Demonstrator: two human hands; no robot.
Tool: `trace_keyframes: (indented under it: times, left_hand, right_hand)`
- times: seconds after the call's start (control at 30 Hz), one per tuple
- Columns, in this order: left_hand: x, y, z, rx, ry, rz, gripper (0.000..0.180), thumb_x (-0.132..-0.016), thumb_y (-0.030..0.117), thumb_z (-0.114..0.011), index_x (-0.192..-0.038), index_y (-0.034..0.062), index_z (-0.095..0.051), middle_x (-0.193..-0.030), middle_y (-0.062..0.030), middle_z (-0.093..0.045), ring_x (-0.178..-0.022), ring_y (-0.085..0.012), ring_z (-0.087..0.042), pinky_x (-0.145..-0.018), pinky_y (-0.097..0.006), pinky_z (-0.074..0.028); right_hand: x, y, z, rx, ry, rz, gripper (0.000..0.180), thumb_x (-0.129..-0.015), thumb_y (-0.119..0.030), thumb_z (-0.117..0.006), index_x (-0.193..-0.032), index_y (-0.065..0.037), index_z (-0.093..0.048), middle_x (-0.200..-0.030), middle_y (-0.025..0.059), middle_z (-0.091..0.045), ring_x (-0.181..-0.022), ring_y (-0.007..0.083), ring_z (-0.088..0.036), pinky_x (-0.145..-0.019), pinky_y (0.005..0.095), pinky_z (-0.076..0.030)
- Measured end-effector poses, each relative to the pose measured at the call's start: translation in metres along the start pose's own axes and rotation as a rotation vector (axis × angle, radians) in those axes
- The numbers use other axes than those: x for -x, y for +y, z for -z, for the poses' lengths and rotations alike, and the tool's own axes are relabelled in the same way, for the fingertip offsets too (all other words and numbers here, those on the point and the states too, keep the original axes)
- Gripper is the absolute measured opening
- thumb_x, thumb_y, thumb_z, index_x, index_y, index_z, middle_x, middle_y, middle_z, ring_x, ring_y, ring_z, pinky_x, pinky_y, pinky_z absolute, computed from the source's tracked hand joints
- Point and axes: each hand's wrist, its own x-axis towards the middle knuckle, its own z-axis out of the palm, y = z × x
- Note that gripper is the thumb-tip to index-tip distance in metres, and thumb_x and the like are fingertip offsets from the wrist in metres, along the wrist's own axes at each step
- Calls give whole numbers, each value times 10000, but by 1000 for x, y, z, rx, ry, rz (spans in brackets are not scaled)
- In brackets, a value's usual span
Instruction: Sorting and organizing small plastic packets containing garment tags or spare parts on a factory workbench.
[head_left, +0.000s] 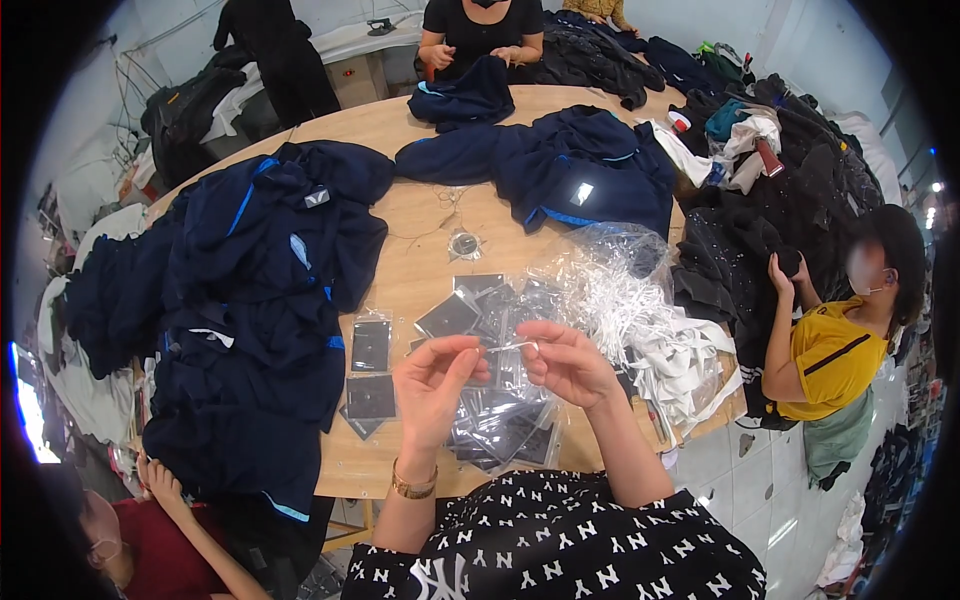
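My left hand and my right hand are raised over the table, facing each other. A thin white string runs between them, pinched in the fingertips of both. Beneath and beyond the hands lies a loose heap of small clear plastic packets with dark square pieces inside. More packets lie left of my left hand. Right of my right hand, a clear plastic bag spills a tangle of white strings, with wider white strips beside it.
Navy garments with blue trim cover the table's left side, and others lie at the back. Dark garments pile up at right. Co-workers are at the far edge, at right in a yellow shirt, and at lower left in a red sleeve.
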Motion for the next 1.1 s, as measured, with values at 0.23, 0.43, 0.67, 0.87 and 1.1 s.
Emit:
trace_keyframes:
  times: [0.23, 0.43, 0.67, 0.87, 1.1]
  left_hand:
    - [4, 1, -9, -109, -38, 34, 177, -821, 1, -563, -983, -72, -572, -853, -113, -620, -740, -139, -607, -670, -253, -523]
    - [7, -7, -11, -262, -19, 71, 126, -810, 32, -590, -918, -33, -602, -803, -62, -623, -682, -94, -582, -593, -209, -477]
    - [8, -12, -11, -500, -31, 117, 129, -778, 107, -630, -863, 9, -637, -788, -44, -633, -609, -67, -538, -550, -208, -428]
    - [8, -11, -9, -597, -74, 88, 130, -771, 117, -635, -848, 12, -639, -783, -59, -629, -603, -89, -550, -549, -221, -430]
    - [9, -9, -8, -588, -101, 113, 130, -766, 125, -641, -839, 16, -642, -766, -61, -624, -600, -91, -543, -554, -223, -429]
  right_hand:
    - [1, -2, 1, 223, 10, 52, 173, -835, -3, -527, -996, -3, -465, -883, 115, -603, -735, 167, -601, -646, 269, -485]
    - [6, -8, -15, 659, 60, 138, 130, -828, 11, -538, -952, 15, -499, -891, 125, -618, -763, 158, -612, -653, 255, -498]
    - [12, -11, -31, 1006, 116, 204, 169, -798, 46, -550, -965, 34, -571, -864, 92, -619, -768, 139, -603, -703, 248, -492]
    - [14, -7, -42, 1099, 229, 192, 130, -807, 25, -556, -933, 17, -590, -858, 51, -615, -779, 101, -590, -699, 216, -473]
    - [14, -6, -37, 1034, 213, 178, 110, -804, 13, -564, -910, 9, -595, -837, 40, -610, -785, 91, -581, -705, 209, -467]
